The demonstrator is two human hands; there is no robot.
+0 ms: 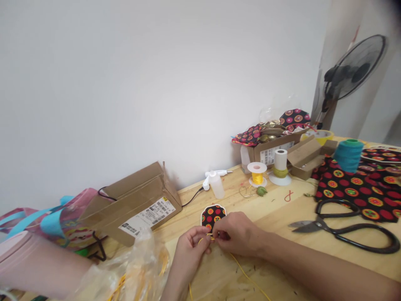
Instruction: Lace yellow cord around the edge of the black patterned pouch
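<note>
A small fabric piece [213, 215], black with red and yellow flower prints and a pale rim, lies on the wooden table in front of me. At its lower edge my left hand [191, 250] pinches a thin yellow cord [247, 276] between thumb and fingers. Close beside it, my right hand [238, 235] is closed in a pinch on the same cord and covers part of the fabric piece. Two lengths of cord trail down toward the table's near side. The exact spot between the fingertips is partly hidden.
Black-handled scissors [326, 228] and patterned fabric [354, 188] with a teal thread cone [348, 155] lie right. Behind are a yellow cord spool [257, 177], a white bottle [216, 186] and a filled carton [272, 152]. Left are a cardboard box [138, 200] and plastic bag [138, 267].
</note>
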